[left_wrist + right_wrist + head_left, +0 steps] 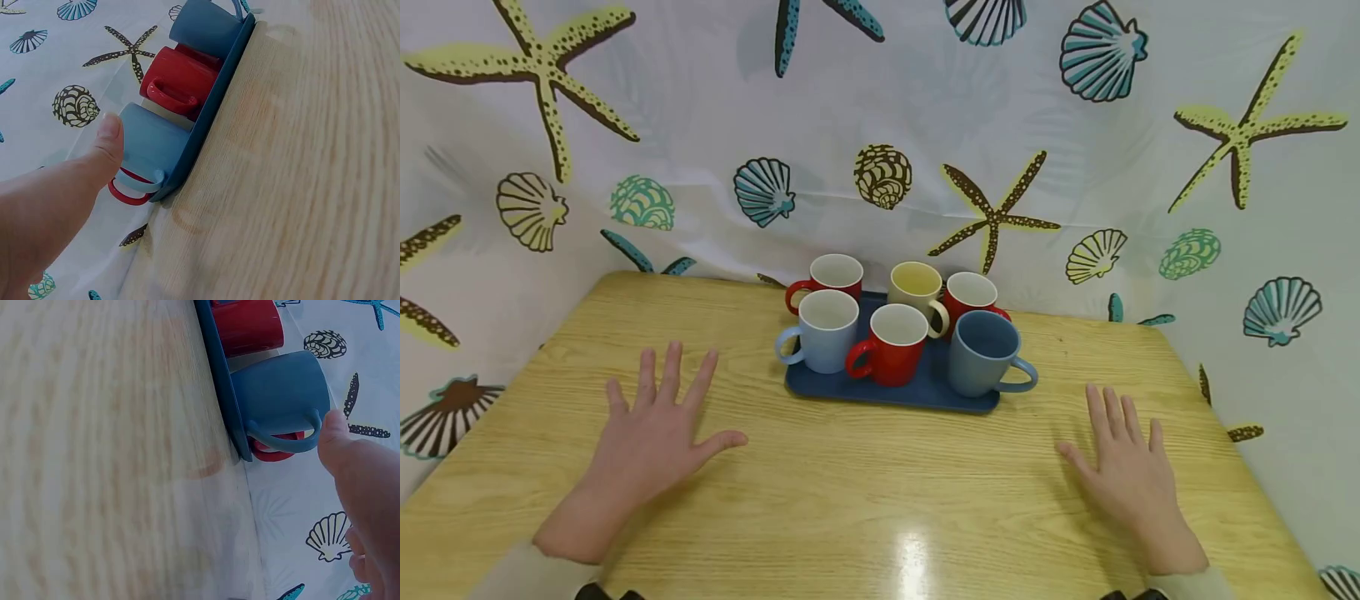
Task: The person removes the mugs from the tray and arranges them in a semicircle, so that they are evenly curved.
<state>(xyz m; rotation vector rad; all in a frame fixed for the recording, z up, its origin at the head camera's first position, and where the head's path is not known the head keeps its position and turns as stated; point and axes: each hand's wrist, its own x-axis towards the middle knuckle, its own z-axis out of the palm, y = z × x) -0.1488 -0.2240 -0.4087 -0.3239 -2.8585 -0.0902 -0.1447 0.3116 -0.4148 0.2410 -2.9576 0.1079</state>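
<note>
A blue tray (887, 397) bears several mugs. Along its front edge stand a light blue mug (827, 337), a red mug (898, 348) and a grey-blue mug (981, 358). Behind them are a pale yellow mug (914, 283) and two red mugs with white insides, one at the back left (835, 275), one at the back right (967, 300), both partly hidden. My left hand (647, 442), fingers spread, is left of the tray and touches no mug. To the right, my right hand (1131, 475) has straight fingers and holds nothing, apart from the grey-blue mug.
The tray stands near the back edge of a wooden table (850, 492). Behind and beside the table hangs a white cloth (700, 100) printed with starfish and shells.
</note>
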